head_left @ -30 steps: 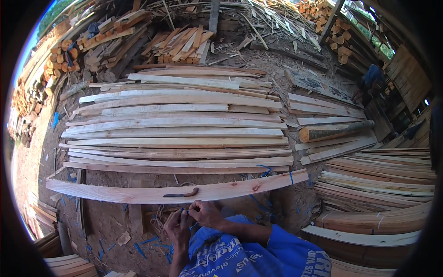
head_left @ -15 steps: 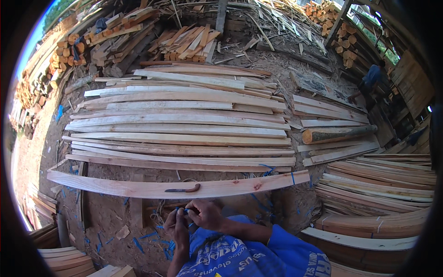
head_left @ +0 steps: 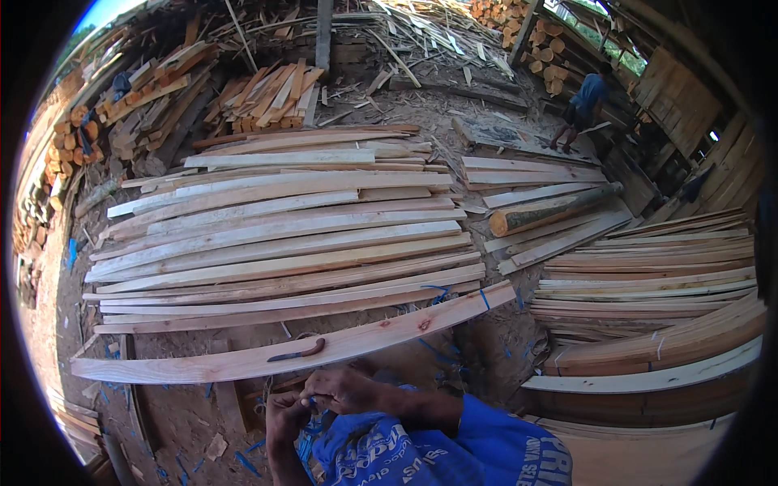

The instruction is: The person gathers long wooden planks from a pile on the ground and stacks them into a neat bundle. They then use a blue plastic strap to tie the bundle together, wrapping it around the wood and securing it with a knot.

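In front of my chest, my left hand (head_left: 285,415) and my right hand (head_left: 344,390) are close together, the fingers of both pinched on a small blue strip (head_left: 311,401). Most of the strip is hidden by my fingers. Just beyond them lies a long pale plank (head_left: 219,362), with a blue band (head_left: 484,299) around it near its right end. On the plank rests a curved knife (head_left: 297,351) with a brown handle, touched by neither hand.
Rows of sawn boards (head_left: 267,235) cover the ground ahead. A log (head_left: 555,211) lies at right, above stacked planks (head_left: 648,275). Blue scraps (head_left: 247,463) litter the dirt. At the far right a person (head_left: 590,99) stands bent near a wide board.
My view has turned right, so the boards appear shifted left and tilted. Both hands stay together at the blue strip. The far person shows more fully.
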`<action>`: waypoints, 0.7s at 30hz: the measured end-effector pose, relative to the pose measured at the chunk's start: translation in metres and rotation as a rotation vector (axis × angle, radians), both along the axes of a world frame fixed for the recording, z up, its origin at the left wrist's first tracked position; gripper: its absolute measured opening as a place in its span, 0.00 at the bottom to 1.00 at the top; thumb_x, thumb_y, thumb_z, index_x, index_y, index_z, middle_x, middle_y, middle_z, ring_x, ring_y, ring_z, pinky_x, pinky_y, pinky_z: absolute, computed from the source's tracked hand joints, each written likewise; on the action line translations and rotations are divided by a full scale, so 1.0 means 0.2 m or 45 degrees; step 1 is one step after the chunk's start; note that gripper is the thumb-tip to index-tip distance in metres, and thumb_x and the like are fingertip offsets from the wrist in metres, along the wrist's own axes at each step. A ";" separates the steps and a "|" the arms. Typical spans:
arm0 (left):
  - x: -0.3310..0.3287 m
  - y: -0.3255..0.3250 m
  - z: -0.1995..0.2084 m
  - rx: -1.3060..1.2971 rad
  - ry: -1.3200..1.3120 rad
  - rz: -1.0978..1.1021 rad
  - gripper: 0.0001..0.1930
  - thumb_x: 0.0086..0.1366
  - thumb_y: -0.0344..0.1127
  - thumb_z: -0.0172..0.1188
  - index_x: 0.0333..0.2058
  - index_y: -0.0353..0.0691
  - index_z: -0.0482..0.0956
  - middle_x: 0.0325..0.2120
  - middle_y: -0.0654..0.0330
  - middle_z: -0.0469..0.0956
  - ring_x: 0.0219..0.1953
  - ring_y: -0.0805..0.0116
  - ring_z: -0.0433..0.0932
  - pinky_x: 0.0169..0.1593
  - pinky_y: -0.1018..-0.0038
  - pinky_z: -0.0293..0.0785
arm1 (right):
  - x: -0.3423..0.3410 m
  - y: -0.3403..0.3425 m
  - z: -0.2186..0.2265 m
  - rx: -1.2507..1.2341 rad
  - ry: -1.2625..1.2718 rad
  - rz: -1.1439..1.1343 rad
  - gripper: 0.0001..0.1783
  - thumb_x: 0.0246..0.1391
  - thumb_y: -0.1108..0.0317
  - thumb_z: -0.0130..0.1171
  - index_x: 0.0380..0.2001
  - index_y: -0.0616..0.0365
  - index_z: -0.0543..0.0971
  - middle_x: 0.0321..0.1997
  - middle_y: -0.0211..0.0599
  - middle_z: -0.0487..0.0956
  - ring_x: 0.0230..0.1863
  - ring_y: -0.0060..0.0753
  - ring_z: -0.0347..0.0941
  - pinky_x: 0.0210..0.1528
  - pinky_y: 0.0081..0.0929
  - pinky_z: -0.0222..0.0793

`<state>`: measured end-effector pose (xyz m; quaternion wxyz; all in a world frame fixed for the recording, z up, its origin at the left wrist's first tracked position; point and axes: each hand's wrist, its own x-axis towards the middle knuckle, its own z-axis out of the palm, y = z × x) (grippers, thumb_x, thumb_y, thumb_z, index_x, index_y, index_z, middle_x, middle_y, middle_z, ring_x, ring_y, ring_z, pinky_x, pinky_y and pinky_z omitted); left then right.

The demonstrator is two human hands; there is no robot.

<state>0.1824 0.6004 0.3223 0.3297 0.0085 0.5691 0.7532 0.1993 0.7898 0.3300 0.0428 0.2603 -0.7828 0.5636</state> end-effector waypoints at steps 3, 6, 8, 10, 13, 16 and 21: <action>0.06 0.15 -0.01 -0.011 0.124 0.371 0.07 0.55 0.31 0.62 0.26 0.31 0.79 0.15 0.63 0.74 0.13 0.83 0.63 0.16 0.84 0.55 | 0.00 0.03 0.00 0.009 -0.044 -0.198 0.07 0.50 0.76 0.55 0.34 0.62 0.75 0.34 0.43 0.75 0.36 0.44 0.75 0.38 0.32 0.71; 0.08 0.21 -0.05 -0.155 0.406 0.567 0.09 0.55 0.28 0.62 0.34 0.28 0.78 0.24 0.59 0.78 0.20 0.77 0.71 0.23 0.81 0.65 | 0.00 0.02 0.01 0.022 -0.095 -0.329 0.09 0.50 0.74 0.55 0.36 0.64 0.75 0.34 0.46 0.76 0.36 0.45 0.75 0.38 0.33 0.71; 0.09 0.22 -0.07 -0.261 0.662 0.596 0.10 0.54 0.26 0.61 0.35 0.28 0.77 0.26 0.57 0.79 0.24 0.73 0.73 0.28 0.78 0.69 | 0.00 0.01 0.03 0.053 -0.095 -0.373 0.09 0.51 0.72 0.55 0.36 0.64 0.75 0.35 0.47 0.77 0.37 0.46 0.75 0.38 0.33 0.71; 0.05 0.19 -0.06 -0.494 0.800 0.447 0.10 0.53 0.24 0.60 0.36 0.29 0.77 0.27 0.56 0.78 0.27 0.71 0.75 0.32 0.76 0.70 | 0.00 0.00 0.03 0.071 -0.067 -0.424 0.08 0.49 0.73 0.55 0.34 0.64 0.75 0.32 0.47 0.76 0.36 0.49 0.74 0.38 0.37 0.70; 0.02 0.20 0.04 -0.722 1.049 0.337 0.10 0.51 0.23 0.58 0.34 0.31 0.77 0.26 0.55 0.77 0.27 0.70 0.75 0.33 0.76 0.70 | -0.01 -0.01 0.03 0.084 -0.025 -0.491 0.09 0.48 0.72 0.55 0.34 0.64 0.75 0.31 0.48 0.76 0.35 0.51 0.74 0.37 0.38 0.70; -0.01 0.18 0.01 -0.742 0.970 0.398 0.07 0.53 0.24 0.55 0.32 0.31 0.76 0.24 0.57 0.76 0.27 0.70 0.74 0.33 0.76 0.70 | -0.02 -0.04 0.07 0.053 -0.194 -0.502 0.10 0.50 0.70 0.56 0.35 0.64 0.76 0.29 0.48 0.78 0.32 0.49 0.76 0.35 0.36 0.71; 0.01 0.19 -0.09 -0.223 0.495 0.506 0.06 0.59 0.29 0.52 0.32 0.32 0.73 0.21 0.59 0.75 0.20 0.74 0.71 0.24 0.80 0.67 | -0.04 -0.04 0.06 -0.002 -0.422 -0.461 0.10 0.51 0.70 0.56 0.36 0.64 0.77 0.28 0.49 0.78 0.29 0.44 0.77 0.34 0.33 0.72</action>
